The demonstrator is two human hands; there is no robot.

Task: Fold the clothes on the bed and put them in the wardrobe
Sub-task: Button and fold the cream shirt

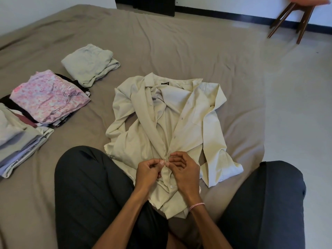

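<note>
1. Your dark-trousered legs [86, 186] flank a cream shirt [194, 112] lying front-up on the bed [179, 42].
2. Your left hand [149, 170] and right hand [185, 169] both pinch its front edges at one lower button.
3. Keep both edges flat and aligned before pushing the button through.

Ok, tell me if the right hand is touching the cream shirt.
Touching: the head view shows the right hand pinching the cream shirt at its buttons.

A chair [310, 0] with dark wooden legs stands on the pale floor [296, 105], near a white wall [233, 4] with black skirting [224, 15].
</note>
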